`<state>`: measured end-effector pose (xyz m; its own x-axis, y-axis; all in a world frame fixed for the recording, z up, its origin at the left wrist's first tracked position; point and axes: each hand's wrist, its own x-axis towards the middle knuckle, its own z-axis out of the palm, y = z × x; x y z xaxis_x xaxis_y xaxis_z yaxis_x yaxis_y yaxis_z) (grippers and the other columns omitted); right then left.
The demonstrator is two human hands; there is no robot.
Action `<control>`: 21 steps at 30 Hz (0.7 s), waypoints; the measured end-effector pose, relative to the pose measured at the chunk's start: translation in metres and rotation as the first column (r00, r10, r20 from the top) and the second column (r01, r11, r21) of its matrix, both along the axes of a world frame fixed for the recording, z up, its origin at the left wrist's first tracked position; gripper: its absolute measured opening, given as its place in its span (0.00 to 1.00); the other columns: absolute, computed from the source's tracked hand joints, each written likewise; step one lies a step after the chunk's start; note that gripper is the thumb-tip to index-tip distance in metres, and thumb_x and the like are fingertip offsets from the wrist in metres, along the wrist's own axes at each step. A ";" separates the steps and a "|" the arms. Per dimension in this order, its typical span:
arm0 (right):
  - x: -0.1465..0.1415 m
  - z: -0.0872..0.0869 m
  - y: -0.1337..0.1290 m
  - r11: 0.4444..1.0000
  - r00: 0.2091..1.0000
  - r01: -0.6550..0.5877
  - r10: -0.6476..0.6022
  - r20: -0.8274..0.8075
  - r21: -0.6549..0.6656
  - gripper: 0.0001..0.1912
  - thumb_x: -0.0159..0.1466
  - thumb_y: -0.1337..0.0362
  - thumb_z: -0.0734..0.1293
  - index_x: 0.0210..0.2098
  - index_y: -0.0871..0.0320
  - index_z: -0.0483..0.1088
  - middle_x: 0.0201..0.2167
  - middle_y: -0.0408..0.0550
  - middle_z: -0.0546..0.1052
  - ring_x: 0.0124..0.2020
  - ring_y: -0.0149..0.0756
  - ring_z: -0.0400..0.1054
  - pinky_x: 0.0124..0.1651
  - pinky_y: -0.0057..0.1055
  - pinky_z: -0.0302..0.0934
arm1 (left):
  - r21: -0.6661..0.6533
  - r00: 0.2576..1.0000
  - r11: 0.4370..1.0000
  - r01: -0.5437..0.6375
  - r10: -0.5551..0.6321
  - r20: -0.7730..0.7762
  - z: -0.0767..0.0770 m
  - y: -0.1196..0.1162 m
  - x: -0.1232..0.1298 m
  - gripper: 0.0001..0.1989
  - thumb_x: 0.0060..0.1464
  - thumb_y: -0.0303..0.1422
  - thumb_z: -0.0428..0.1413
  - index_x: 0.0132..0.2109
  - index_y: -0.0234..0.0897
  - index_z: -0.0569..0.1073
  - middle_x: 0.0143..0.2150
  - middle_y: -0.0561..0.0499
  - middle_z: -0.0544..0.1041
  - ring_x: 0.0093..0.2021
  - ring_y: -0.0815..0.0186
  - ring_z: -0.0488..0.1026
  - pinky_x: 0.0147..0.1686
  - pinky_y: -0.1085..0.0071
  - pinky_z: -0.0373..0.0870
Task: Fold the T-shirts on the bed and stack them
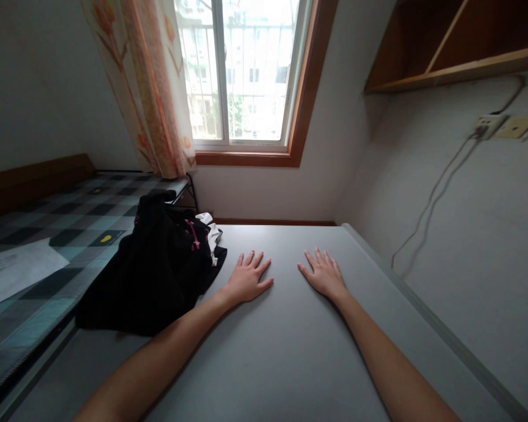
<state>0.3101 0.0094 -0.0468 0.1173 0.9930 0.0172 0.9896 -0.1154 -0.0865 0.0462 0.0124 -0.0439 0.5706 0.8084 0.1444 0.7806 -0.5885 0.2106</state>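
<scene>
My left hand (pixel 249 278) lies palm down on the light grey tabletop (pixel 273 357), its fingers spread and holding nothing. To its right, my right hand (pixel 322 274) also rests flat on the surface, fingers apart, with nothing in it. A black garment with pink markings (pixel 158 269) sits in a heap just left of my left hand, partly behind my left forearm. Some crumpled white material (pixel 213 237) shows at the garment's right side; I cannot tell what it is.
On the left a bed with a checked mattress (pixel 83 205) adjoins the table, and a sheet of paper (pixel 17 272) lies on it. A curtain (pixel 154 88) hangs by the window. A cable (pixel 431 199) runs down the right wall from a socket, below a wooden shelf (pixel 462 70).
</scene>
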 end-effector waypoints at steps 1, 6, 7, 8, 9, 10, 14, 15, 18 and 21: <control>0.000 0.000 0.000 1.000 1.000 0.000 0.000 -0.001 -0.003 0.38 0.68 0.40 0.50 0.71 0.51 0.51 0.72 0.53 0.49 0.72 0.52 0.40 0.69 0.50 0.37 | 0.001 1.000 1.000 0.000 0.000 -0.001 0.000 0.000 0.000 0.33 0.63 0.53 0.42 0.70 0.45 0.57 0.73 0.44 0.54 0.72 0.48 0.46 0.68 0.45 0.42; 0.000 0.000 0.000 1.000 1.000 -0.005 0.005 -0.003 0.005 0.37 0.68 0.41 0.51 0.71 0.51 0.51 0.72 0.54 0.49 0.72 0.52 0.40 0.69 0.50 0.38 | -0.005 1.000 1.000 -0.001 0.001 -0.004 0.000 0.000 0.000 0.33 0.63 0.53 0.42 0.70 0.45 0.57 0.73 0.44 0.53 0.72 0.47 0.46 0.68 0.44 0.43; 0.000 -0.001 0.000 1.000 1.000 -0.006 0.006 -0.001 0.008 0.37 0.68 0.41 0.51 0.71 0.51 0.51 0.72 0.54 0.49 0.72 0.53 0.41 0.69 0.51 0.38 | -0.005 1.000 1.000 -0.002 0.002 -0.003 0.000 0.000 0.000 0.33 0.63 0.53 0.42 0.70 0.45 0.57 0.73 0.44 0.53 0.72 0.47 0.46 0.68 0.44 0.43; 0.001 -0.002 0.000 1.000 1.000 -0.007 0.007 0.001 0.011 0.37 0.68 0.41 0.50 0.71 0.51 0.51 0.72 0.54 0.49 0.72 0.53 0.41 0.69 0.51 0.38 | -0.005 1.000 1.000 -0.003 0.003 -0.002 0.000 0.000 0.000 0.33 0.63 0.53 0.42 0.70 0.45 0.57 0.73 0.45 0.53 0.72 0.47 0.46 0.68 0.44 0.43; 0.001 -0.002 0.001 1.000 1.000 -0.007 0.007 0.003 0.013 0.37 0.68 0.41 0.50 0.71 0.51 0.51 0.72 0.54 0.50 0.72 0.53 0.41 0.69 0.51 0.38 | -0.004 1.000 1.000 -0.003 0.003 -0.001 0.000 0.000 0.000 0.33 0.63 0.53 0.42 0.70 0.46 0.57 0.73 0.45 0.53 0.72 0.48 0.46 0.68 0.45 0.43; 0.001 -0.003 0.001 1.000 1.000 -0.007 0.007 0.004 0.016 0.37 0.68 0.41 0.50 0.71 0.51 0.52 0.72 0.54 0.50 0.72 0.53 0.41 0.69 0.51 0.39 | -0.003 1.000 1.000 -0.002 0.002 0.000 0.000 0.000 0.000 0.33 0.63 0.53 0.42 0.70 0.46 0.57 0.73 0.45 0.53 0.72 0.48 0.46 0.68 0.45 0.42; 0.001 -0.003 0.001 1.000 1.000 -0.007 0.007 0.004 0.016 0.37 0.68 0.41 0.51 0.71 0.50 0.52 0.72 0.53 0.50 0.72 0.52 0.42 0.69 0.51 0.39 | -0.002 1.000 1.000 -0.003 0.003 -0.006 0.000 0.000 0.000 0.33 0.63 0.53 0.42 0.70 0.45 0.57 0.73 0.44 0.53 0.72 0.47 0.47 0.68 0.45 0.43; 0.001 -0.002 0.001 1.000 1.000 -0.008 0.008 0.004 0.014 0.37 0.68 0.41 0.51 0.71 0.50 0.52 0.72 0.53 0.50 0.72 0.52 0.42 0.69 0.51 0.39 | -0.002 1.000 1.000 -0.002 0.002 -0.008 0.000 0.000 0.000 0.33 0.63 0.53 0.42 0.70 0.44 0.57 0.73 0.44 0.53 0.72 0.47 0.47 0.68 0.45 0.43; 0.000 0.000 0.000 1.000 1.000 -0.007 0.007 0.005 0.005 0.37 0.68 0.41 0.51 0.71 0.51 0.52 0.72 0.54 0.50 0.72 0.53 0.41 0.69 0.50 0.39 | 0.001 1.000 1.000 0.002 -0.002 -0.010 0.000 0.000 0.000 0.33 0.63 0.53 0.41 0.70 0.44 0.57 0.73 0.43 0.53 0.72 0.47 0.47 0.68 0.45 0.43; -0.001 0.002 -0.001 1.000 1.000 -0.002 0.002 0.006 -0.005 0.37 0.68 0.42 0.51 0.71 0.52 0.51 0.72 0.55 0.50 0.72 0.53 0.41 0.69 0.50 0.38 | -0.001 1.000 1.000 0.003 -0.003 -0.010 0.001 0.000 0.000 0.33 0.63 0.53 0.41 0.70 0.44 0.57 0.73 0.43 0.53 0.72 0.47 0.47 0.68 0.45 0.43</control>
